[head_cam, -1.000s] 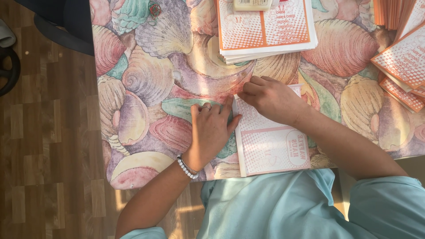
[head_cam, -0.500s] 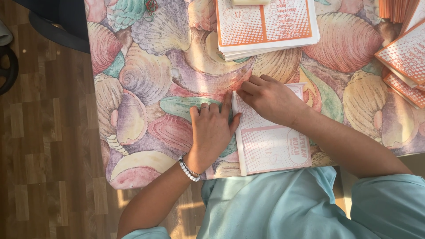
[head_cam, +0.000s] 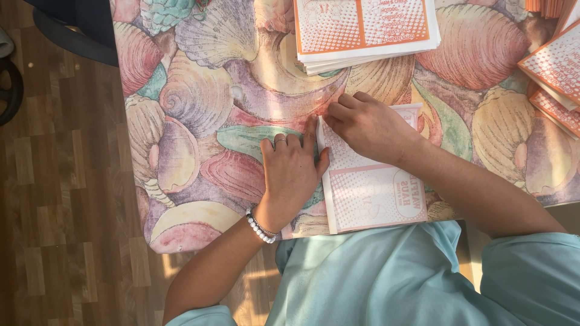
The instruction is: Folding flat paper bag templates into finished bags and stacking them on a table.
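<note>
Left hand (head_cam: 291, 172): I see it flat, fingers spread, pinning the printed paper sheet (head_cam: 374, 187) steady
Right hand (head_cam: 368, 124): fingertips pinch its top-left corner, creasing

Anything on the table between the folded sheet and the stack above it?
No. In the head view, only bare shell-print tablecloth lies between the sheet and the stack; the right hand presses the sheet's top edge.

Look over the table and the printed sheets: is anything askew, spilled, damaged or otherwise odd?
Nothing is spilled or torn. The printed sheet under the left hand and right hand overhangs the near edge of the shell-patterned table. The stack of sheets is slightly fanned, not squared.
</note>
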